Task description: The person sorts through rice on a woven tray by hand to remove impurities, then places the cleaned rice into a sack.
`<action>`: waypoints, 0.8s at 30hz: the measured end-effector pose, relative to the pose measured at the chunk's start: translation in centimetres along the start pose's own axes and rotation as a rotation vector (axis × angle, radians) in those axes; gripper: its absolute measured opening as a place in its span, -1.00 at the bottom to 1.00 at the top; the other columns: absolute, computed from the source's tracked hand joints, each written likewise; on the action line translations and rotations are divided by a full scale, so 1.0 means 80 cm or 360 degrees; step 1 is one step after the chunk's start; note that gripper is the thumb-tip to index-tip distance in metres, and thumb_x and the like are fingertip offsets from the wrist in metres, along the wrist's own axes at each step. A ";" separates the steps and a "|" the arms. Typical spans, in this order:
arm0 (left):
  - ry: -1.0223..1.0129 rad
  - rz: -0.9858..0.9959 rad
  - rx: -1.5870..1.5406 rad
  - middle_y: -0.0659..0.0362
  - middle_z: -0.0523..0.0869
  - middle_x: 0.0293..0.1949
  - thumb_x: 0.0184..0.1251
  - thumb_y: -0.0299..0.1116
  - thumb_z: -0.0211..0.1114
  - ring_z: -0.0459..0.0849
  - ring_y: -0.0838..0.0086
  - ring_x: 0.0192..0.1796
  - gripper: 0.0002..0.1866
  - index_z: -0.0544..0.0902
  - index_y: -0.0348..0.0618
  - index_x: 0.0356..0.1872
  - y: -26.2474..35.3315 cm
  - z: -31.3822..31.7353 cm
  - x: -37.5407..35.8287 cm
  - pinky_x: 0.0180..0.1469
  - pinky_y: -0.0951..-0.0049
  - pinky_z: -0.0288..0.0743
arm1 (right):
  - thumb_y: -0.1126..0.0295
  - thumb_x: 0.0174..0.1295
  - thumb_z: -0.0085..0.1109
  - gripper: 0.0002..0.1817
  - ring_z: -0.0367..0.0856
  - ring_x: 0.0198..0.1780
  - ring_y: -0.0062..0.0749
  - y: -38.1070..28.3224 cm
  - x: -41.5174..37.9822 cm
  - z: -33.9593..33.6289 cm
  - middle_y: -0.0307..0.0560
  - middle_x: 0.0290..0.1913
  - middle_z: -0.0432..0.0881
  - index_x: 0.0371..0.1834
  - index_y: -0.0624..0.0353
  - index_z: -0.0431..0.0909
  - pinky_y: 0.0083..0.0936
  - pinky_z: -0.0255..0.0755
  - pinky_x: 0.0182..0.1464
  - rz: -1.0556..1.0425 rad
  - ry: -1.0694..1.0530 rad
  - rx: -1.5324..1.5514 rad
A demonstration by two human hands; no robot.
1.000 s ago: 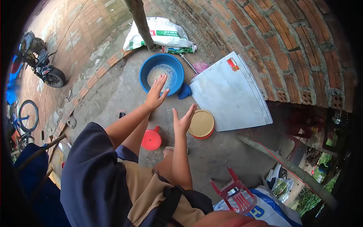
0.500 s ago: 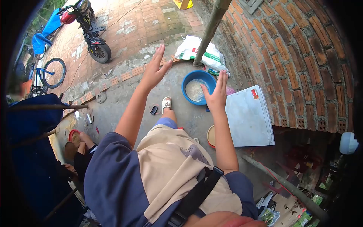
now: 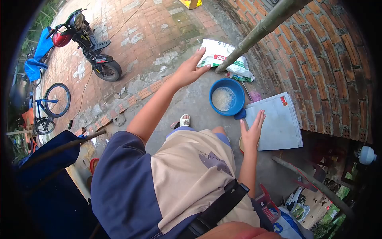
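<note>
My left hand (image 3: 190, 71) is stretched out with thumb apart from the fingers, holding nothing. It is raised near the white sack (image 3: 223, 53) with green and red print. My right hand (image 3: 251, 133) is also empty, its fingers extended upward and the thumb spread, in front of the left edge of a pale flat board (image 3: 278, 123). Between the two hands and farther ahead, a blue basin (image 3: 213, 104) on the concrete floor holds whitish grains (image 3: 223, 98). A round tan item is partly hidden behind my right hand.
A bamboo pole (image 3: 254, 35) rises beside the sack, near a brick wall (image 3: 318, 59). A motorbike (image 3: 93, 47) and a blue bicycle (image 3: 51, 101) stand at the left. Another pole (image 3: 310, 181) and a red plastic chair (image 3: 270, 205) are at lower right.
My left hand has moved right, toward the sack. My right hand has come lower and off the basin's edge to the board. The view has shifted, and the person at left is no longer visible.
</note>
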State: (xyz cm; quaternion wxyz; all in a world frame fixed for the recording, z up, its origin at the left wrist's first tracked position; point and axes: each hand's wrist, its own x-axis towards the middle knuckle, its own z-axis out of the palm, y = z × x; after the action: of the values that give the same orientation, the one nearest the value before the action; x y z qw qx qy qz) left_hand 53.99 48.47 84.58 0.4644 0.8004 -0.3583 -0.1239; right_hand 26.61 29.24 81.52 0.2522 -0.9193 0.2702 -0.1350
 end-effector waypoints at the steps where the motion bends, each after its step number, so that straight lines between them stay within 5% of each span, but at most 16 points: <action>1: 0.0019 -0.0003 -0.0018 -0.11 0.12 0.36 0.29 -0.06 0.12 -0.02 0.19 0.44 -0.27 0.11 -0.30 0.34 -0.008 -0.005 0.005 0.23 0.39 0.30 | 0.29 0.08 0.23 -0.09 -0.20 0.44 0.15 -0.006 0.000 0.007 0.22 0.43 -0.10 0.40 0.31 -0.14 -0.18 -0.14 0.40 -0.0005 -0.0013 -0.0006; 3: 0.0039 -0.0014 -0.0052 -0.12 0.13 0.36 0.29 -0.07 0.12 0.00 0.19 0.44 -0.28 0.11 -0.29 0.34 -0.016 -0.017 0.009 0.19 0.41 0.35 | 0.30 0.08 0.23 -0.10 -0.20 0.44 0.14 -0.017 0.007 0.019 0.22 0.42 -0.09 0.39 0.31 -0.13 -0.18 -0.14 0.40 0.0036 -0.0017 0.0008; 5: 0.0042 -0.0201 -0.0284 -0.09 0.14 0.37 0.31 0.01 0.08 0.02 0.19 0.44 -0.27 0.07 -0.17 0.38 -0.019 -0.026 0.008 0.38 0.35 -0.03 | 0.31 0.07 0.24 -0.09 -0.20 0.44 0.15 -0.020 0.021 0.033 0.23 0.42 -0.09 0.40 0.31 -0.14 -0.18 -0.14 0.40 0.0079 0.0004 0.0015; 17: -0.0185 -0.0486 -0.0668 0.01 0.10 0.39 0.35 -0.01 0.03 0.04 0.28 0.43 -0.28 0.04 -0.20 0.39 -0.141 -0.038 0.201 0.39 0.38 -0.06 | 0.23 0.08 0.25 -0.10 -0.05 0.42 0.05 -0.036 0.322 0.172 0.25 0.40 -0.01 0.38 0.32 -0.09 -0.32 -0.04 0.38 -0.0200 -0.0048 0.0295; 21: -0.0239 -0.0659 -0.0695 0.02 0.14 0.38 0.33 0.03 0.04 0.06 0.27 0.43 -0.27 0.07 -0.20 0.38 -0.204 -0.033 0.305 0.39 0.37 -0.06 | 0.18 0.09 0.23 -0.14 0.21 0.31 0.08 0.004 0.446 0.235 0.35 0.30 0.18 0.34 0.40 0.00 -0.32 0.10 0.31 0.0170 -0.0503 0.0678; 24: -0.0194 -0.0948 -0.0816 0.01 0.19 0.36 0.30 0.06 0.07 0.10 0.24 0.41 -0.27 0.13 -0.13 0.37 -0.254 -0.022 0.362 0.38 0.30 -0.04 | 0.14 0.12 0.20 -0.14 0.14 0.35 0.03 0.049 0.516 0.290 0.34 0.33 0.13 0.34 0.42 -0.01 -0.36 0.05 0.33 0.0408 -0.0539 0.0724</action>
State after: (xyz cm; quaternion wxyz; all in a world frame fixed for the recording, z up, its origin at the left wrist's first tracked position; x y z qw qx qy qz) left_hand 84.89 35.99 72.53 0.5708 0.7185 -0.0949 -0.3859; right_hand 67.61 12.11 64.64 0.5078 -0.8072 0.3009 -0.0041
